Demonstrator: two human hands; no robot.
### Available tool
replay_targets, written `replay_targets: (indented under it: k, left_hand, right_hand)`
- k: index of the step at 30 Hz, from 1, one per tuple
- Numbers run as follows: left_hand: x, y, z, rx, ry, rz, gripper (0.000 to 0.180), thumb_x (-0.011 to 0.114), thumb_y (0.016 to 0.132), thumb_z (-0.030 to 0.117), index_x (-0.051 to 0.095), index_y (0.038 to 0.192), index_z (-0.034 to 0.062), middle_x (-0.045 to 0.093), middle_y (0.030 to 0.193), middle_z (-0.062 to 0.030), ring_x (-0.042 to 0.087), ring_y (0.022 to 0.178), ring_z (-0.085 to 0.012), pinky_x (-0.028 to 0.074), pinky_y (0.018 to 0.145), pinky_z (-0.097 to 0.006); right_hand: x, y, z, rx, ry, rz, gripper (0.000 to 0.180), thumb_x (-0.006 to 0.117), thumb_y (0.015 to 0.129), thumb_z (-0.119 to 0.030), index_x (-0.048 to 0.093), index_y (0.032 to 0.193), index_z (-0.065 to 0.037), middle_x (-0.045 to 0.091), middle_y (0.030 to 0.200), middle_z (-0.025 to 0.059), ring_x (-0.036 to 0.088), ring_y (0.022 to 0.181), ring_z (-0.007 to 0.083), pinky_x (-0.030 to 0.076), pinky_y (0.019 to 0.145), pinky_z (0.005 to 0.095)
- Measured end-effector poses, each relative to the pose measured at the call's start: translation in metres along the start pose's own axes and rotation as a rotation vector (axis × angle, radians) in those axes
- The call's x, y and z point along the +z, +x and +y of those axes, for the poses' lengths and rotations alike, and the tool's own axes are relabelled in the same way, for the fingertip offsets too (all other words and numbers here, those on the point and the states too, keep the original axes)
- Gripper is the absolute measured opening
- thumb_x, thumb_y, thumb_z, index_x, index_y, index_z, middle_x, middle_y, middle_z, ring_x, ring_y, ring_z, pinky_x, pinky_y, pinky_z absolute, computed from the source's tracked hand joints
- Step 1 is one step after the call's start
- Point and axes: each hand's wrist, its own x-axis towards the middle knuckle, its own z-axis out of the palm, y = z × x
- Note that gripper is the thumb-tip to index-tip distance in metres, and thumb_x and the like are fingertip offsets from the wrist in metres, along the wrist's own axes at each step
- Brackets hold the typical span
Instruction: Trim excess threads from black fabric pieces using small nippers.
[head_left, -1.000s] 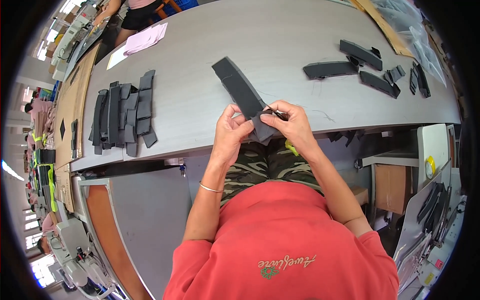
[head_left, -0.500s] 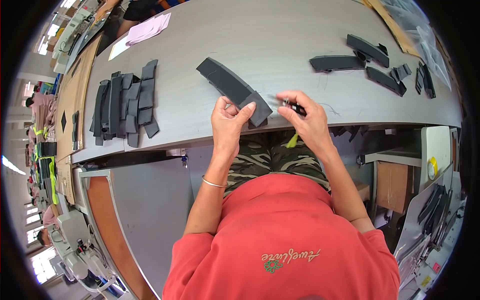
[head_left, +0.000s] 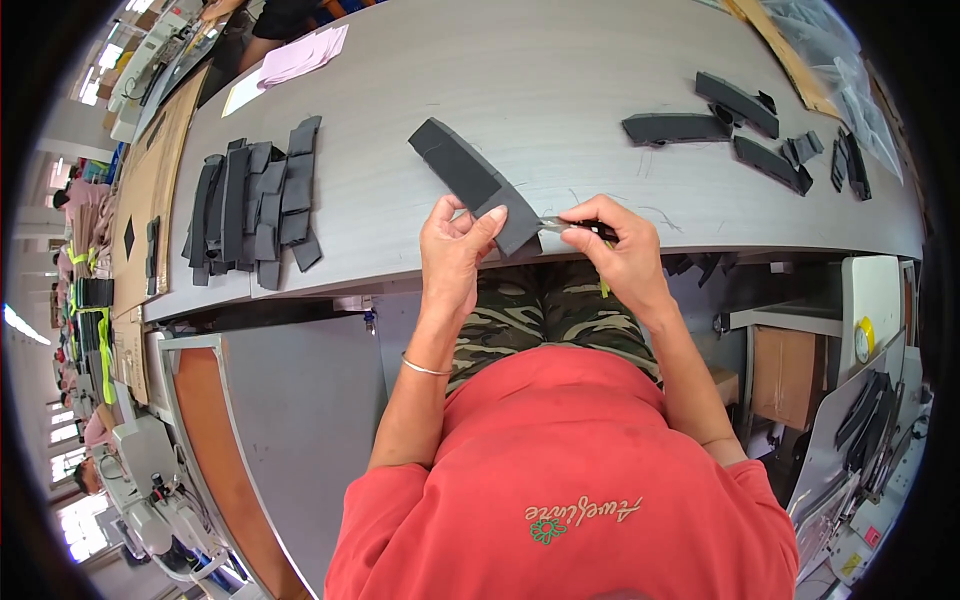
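A curved dark-grey fabric piece (head_left: 458,172) slants above the near edge of the table. My left hand (head_left: 458,240) pinches its near end, with the thumb flat on top and the fingers underneath. In my right hand (head_left: 620,245) is a pair of small thread snips (head_left: 590,229) with dark handles; a yellow-green strip hangs below that hand. The metal tips of the snips meet the right edge of the fabric piece, close to its near end. Whether the blades touch a thread there is too small to tell.
A stack of similar dark fabric pieces (head_left: 262,205) lies at the left. Several more loose pieces (head_left: 680,127) are scattered at the right. Pink sheets (head_left: 305,55) lie at the far left, and clear plastic (head_left: 825,60) covers the far right corner. Loose threads (head_left: 660,217) lie beside my right hand.
My right hand has brought the snips left, against the fabric piece's edge. The piece has turned to a slightly steeper slant, still in my left hand.
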Motion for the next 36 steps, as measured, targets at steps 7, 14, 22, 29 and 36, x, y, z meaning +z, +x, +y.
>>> replay_targets:
  k: [7,14,22,29,36]
  left_hand:
    - [-0.002,-0.003,0.007,0.023,-0.018,-0.003,0.026,0.071,0.083,0.008,0.05,0.1,0.0057,0.066,0.083,-0.0045,0.059,0.073,-0.0069,0.044,0.062,-0.021]
    - [0.0,-0.002,0.006,0.008,-0.012,-0.007,0.028,0.071,0.083,0.01,0.051,0.101,0.0057,0.064,0.08,-0.0023,0.056,0.069,-0.0057,0.041,0.059,-0.02]
    - [0.007,-0.001,0.014,-0.025,-0.03,0.003,0.023,0.069,0.084,0.009,0.051,0.099,0.0059,0.059,0.077,0.0012,0.048,0.066,-0.0033,0.035,0.056,-0.02]
    - [0.016,-0.015,0.018,-0.049,-0.023,0.042,0.022,0.067,0.085,0.01,0.054,0.102,0.0078,0.053,0.074,0.0064,0.046,0.063,-0.0016,0.035,0.054,-0.019]
    - [0.029,-0.027,0.033,-0.014,-0.021,-0.1,0.015,0.062,0.091,0.017,0.052,0.093,0.0069,0.055,0.071,0.0031,0.049,0.055,-0.0033,0.037,0.047,-0.019]
  right_hand:
    - [-0.006,-0.001,0.017,0.242,0.347,-0.212,0.016,0.062,0.09,-0.012,0.063,0.101,-0.001,0.058,0.079,-0.0019,0.048,0.073,0.0041,0.04,0.065,0.02]
    - [0.006,0.002,0.013,0.061,0.332,-0.09,0.017,0.065,0.088,-0.017,0.065,0.097,-0.003,0.061,0.076,-0.0019,0.05,0.071,0.0053,0.041,0.065,0.0226]
    - [-0.005,0.011,0.003,-0.315,-0.337,0.041,0.011,0.069,0.078,-0.018,0.067,0.085,-0.009,0.066,0.076,0.0033,0.06,0.071,0.0207,0.043,0.068,0.0301]
    - [-0.001,0.004,-0.013,-0.241,-0.075,-0.106,0.042,0.079,0.067,-0.014,0.064,0.106,-0.011,0.061,0.088,0.0067,0.058,0.076,0.0214,0.048,0.069,0.0312]
    - [0.003,0.009,-0.024,-0.498,-0.06,0.017,0.032,0.061,0.065,0.009,0.067,0.09,-0.01,0.059,0.074,0.0042,0.057,0.062,0.0199,0.045,0.054,0.0308]
